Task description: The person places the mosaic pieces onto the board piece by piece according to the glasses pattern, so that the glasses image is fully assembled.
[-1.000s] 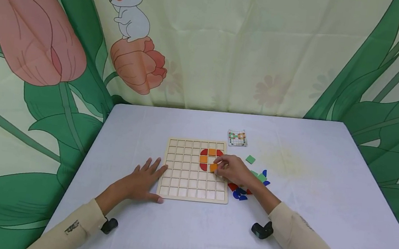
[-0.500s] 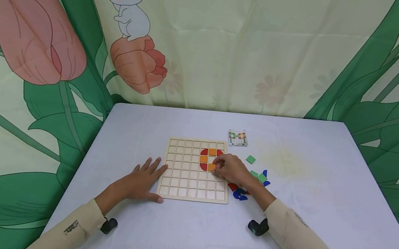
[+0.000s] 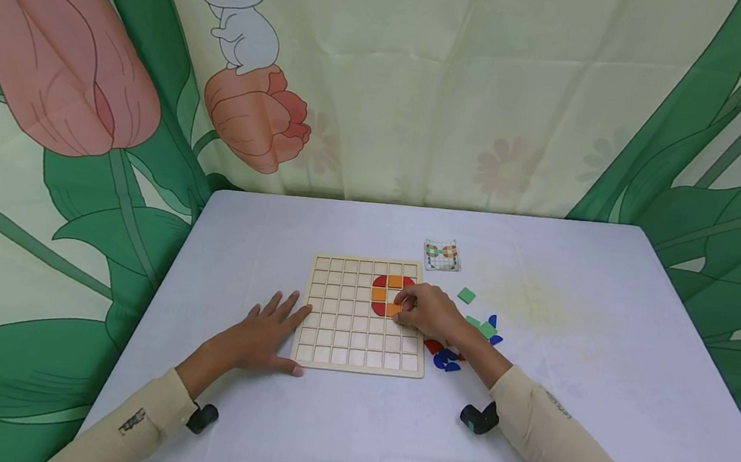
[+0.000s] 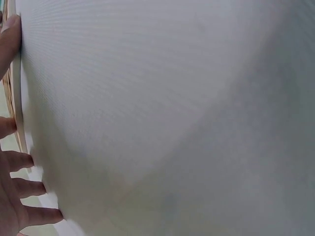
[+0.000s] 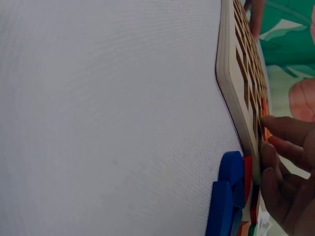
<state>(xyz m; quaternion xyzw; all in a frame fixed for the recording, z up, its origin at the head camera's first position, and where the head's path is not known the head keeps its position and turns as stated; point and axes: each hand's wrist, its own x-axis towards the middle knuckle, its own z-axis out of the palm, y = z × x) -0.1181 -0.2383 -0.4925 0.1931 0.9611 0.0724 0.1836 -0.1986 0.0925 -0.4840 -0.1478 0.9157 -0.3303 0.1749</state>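
Observation:
A wooden grid board [image 3: 345, 335] lies on the white table. Red and orange tiles [image 3: 393, 282] form a ring in its upper right cells. My right hand [image 3: 404, 309] has curled fingers that pinch an orange square tile [image 3: 392, 310] sitting at a cell on the ring's lower side. In the right wrist view the fingers [image 5: 288, 142] touch the board [image 5: 238, 73] from its far face. My left hand [image 3: 279, 321] lies flat on the table, fingers straight, against the board's left edge; the left wrist view shows its fingers [image 4: 17, 189] beside the board edge [image 4: 15, 103].
Loose green [image 3: 466, 295], blue [image 3: 445, 360] and red [image 3: 432, 345] pieces lie right of the board, partly under my right wrist; the blue ones [image 5: 227, 189] fill the right wrist view's bottom. A small pattern card [image 3: 441, 257] sits behind the board. A printed flower backdrop hangs behind the table.
My right hand has moved the orange tile slightly left and down into the board's cell. The left hand has stayed put.

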